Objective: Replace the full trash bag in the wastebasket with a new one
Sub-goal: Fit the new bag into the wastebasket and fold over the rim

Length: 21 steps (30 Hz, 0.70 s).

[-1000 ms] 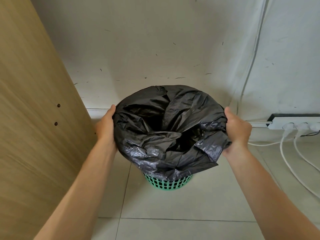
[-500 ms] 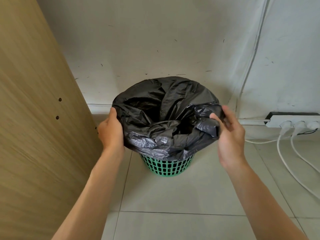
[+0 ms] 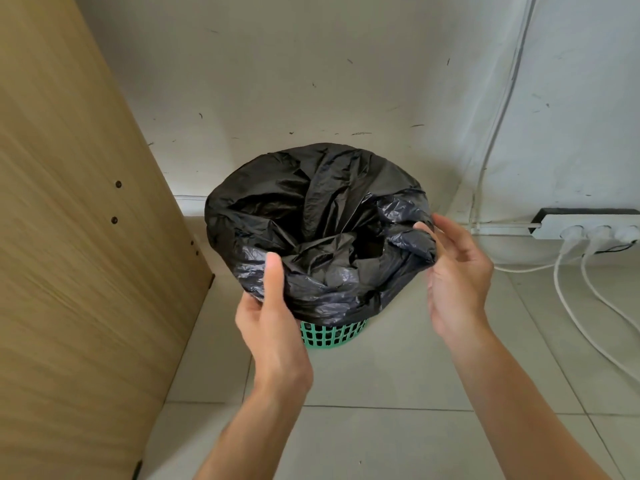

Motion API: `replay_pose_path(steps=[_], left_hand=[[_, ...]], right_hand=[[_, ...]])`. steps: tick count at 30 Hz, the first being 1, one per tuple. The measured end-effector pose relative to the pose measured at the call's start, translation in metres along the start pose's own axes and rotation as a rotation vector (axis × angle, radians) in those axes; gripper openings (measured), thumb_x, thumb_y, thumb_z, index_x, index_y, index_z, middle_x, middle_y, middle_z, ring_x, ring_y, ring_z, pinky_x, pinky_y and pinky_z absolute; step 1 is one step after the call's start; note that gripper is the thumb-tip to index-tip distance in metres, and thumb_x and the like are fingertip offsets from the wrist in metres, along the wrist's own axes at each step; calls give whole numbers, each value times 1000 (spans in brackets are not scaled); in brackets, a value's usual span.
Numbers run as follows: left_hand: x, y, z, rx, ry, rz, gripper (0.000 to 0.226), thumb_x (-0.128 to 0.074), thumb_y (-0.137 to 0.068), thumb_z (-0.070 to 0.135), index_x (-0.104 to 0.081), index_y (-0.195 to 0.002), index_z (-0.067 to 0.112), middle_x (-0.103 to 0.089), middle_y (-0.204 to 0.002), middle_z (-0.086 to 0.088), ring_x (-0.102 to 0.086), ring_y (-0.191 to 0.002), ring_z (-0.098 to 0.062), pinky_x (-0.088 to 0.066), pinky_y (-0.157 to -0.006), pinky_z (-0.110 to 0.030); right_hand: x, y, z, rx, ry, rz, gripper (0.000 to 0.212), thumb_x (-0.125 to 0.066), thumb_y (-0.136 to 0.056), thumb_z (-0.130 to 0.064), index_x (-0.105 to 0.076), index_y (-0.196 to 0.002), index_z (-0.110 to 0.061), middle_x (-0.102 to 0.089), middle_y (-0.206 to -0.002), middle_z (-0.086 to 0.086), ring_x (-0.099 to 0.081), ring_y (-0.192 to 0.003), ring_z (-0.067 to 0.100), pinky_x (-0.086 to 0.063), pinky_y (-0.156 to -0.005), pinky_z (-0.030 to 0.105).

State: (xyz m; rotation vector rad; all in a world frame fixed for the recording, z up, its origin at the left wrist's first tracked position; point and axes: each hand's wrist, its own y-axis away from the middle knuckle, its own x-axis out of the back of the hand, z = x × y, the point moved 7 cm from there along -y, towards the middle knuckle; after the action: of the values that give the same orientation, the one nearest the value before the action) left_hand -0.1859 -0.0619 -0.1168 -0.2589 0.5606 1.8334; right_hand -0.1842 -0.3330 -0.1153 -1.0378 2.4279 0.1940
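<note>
My left hand (image 3: 273, 323) pinches the unmarked black trash bag (image 3: 311, 230) over the green wastebasket (image 3: 332, 336); my right hand (image 3: 457, 271) hovers open, fingertips touching it.

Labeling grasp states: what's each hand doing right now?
Left hand: shut on the trash bag, pinching its near edge.
Right hand: open, fingertips at the bag's right edge.

The black bag (image 3: 322, 233) hides all but the base of the green basket (image 3: 332, 336). The left hand (image 3: 273, 327) has its fingers hidden under the bag. The power strip (image 3: 588, 225) is cut off at the right edge.
</note>
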Motion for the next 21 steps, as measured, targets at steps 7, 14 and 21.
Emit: replay_pose_path(steps=[7,14,21], left_hand=[[-12,-4,3,-52,-32,-169,17,-70,-97,35,-74,-107,23,-77,-116,-4,-72,-113,-24,-55,-101,-48],[-17,-1,-15,22,38,-392,47,-73,-87,6,-61,-132,-4,-69,-130,-20,-66,-124,-32,-52,-106,-40],[0,3,-20,-73,16,-53,70,-92,-67,17,-50,-123,22,-80,-108,-5,-75,-106,-20,-57,-98,-41]], right_hand=[[-4,18,16,-229,-362,19,35,-54,-88,23,-72,-97,-6,-80,-88,10,-77,-75,18,-62,-67,26],[-11,28,11,-187,-326,-42,18,-63,-93,2,-79,-96,-7,-80,-85,8,-77,-79,18,-62,-73,30],[-2,37,2,-57,-31,-121,21,-82,-78,-2,-82,-92,-18,-81,-94,8,-77,-85,20,-59,-76,29]])
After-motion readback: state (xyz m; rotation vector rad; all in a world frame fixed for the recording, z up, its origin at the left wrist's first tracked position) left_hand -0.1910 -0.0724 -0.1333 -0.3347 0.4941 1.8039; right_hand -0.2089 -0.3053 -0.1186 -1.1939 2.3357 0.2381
